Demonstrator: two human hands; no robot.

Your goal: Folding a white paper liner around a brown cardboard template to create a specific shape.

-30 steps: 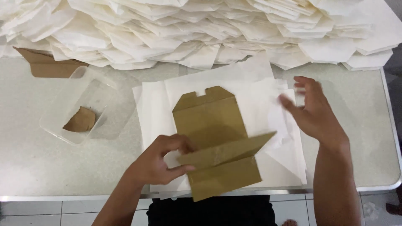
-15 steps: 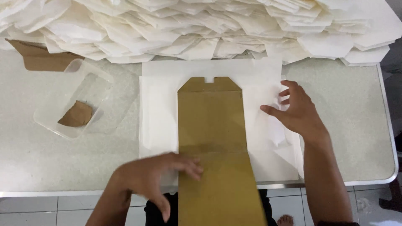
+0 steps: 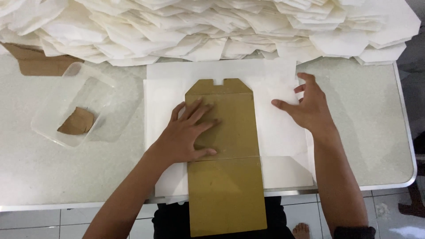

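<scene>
A long brown cardboard template (image 3: 230,177) lies unfolded on a stack of white paper sheets (image 3: 283,137), its lower end hanging past the table's front edge. My left hand (image 3: 188,132) presses flat on the template's upper half, fingers spread. My right hand (image 3: 310,108) rests on the white paper to the right of the template, fingers apart, with the fingertips touching the sheet. Neither hand grips anything.
A large heap of folded white paper pieces (image 3: 212,26) fills the back of the white table (image 3: 372,128). A clear plastic container (image 3: 71,110) with a brown scrap inside sits at the left. A brown cardboard piece (image 3: 33,62) lies behind it.
The cardboard was half folded and held by my left hand; it has since been unfolded flat. My left hand has moved up onto its upper half, and my right hand stays on the paper.
</scene>
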